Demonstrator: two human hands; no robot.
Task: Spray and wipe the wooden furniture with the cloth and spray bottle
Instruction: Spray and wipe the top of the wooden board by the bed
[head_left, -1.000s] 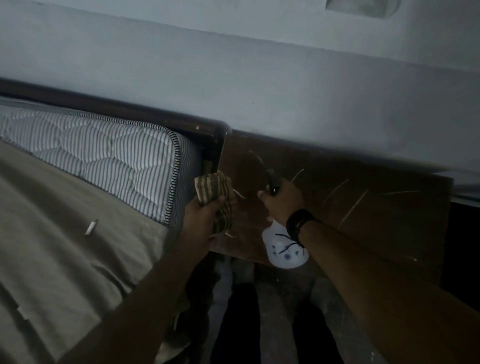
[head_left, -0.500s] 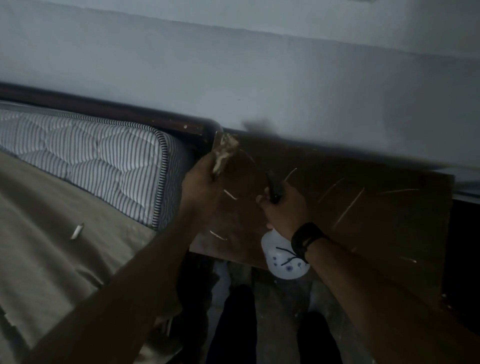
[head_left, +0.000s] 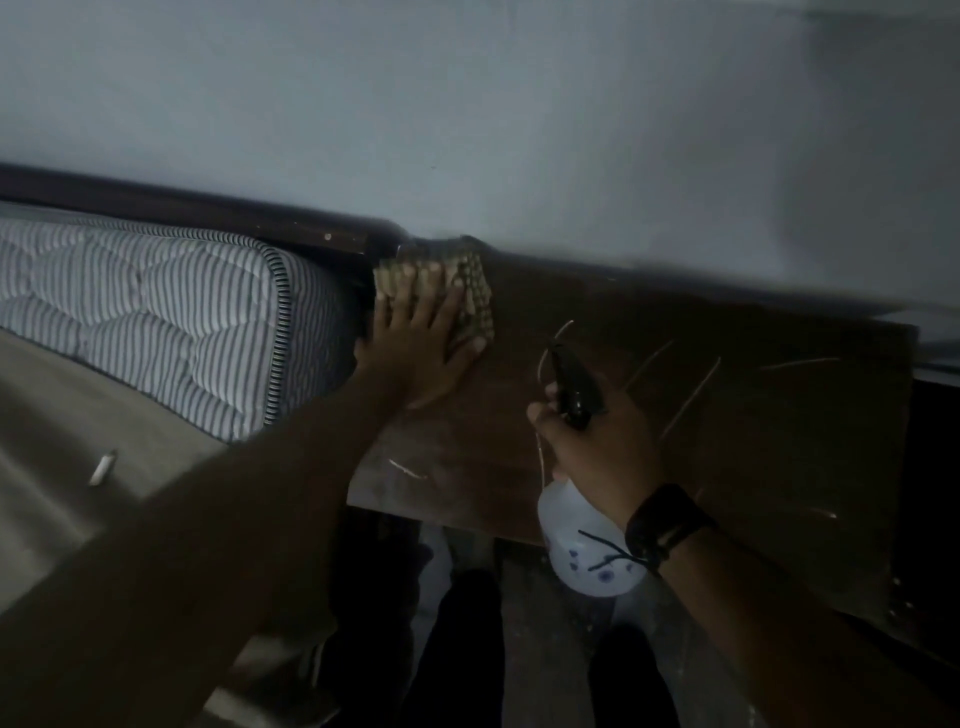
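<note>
A dark wooden tabletop (head_left: 727, 441) with pale scratches stands against the wall. At its far left corner lies a striped tan cloth (head_left: 467, 291), and my left hand (head_left: 421, 348) presses flat on it with fingers spread. My right hand (head_left: 597, 452) grips the neck of a white spray bottle (head_left: 582, 540) with a black trigger head, held above the table's front edge with the nozzle pointing toward the wall.
A bed with a striped mattress (head_left: 156, 312) and a beige sheet (head_left: 78, 493) adjoins the table on the left; a small white object (head_left: 101, 467) lies on the sheet. A dark bed frame (head_left: 208, 213) and pale wall (head_left: 467, 130) run behind. My legs stand on the floor (head_left: 545, 649) below.
My left hand carried the cloth from the table's front left up to the far left corner and flattened it there. The right hand with the bottle stayed about where it was.
</note>
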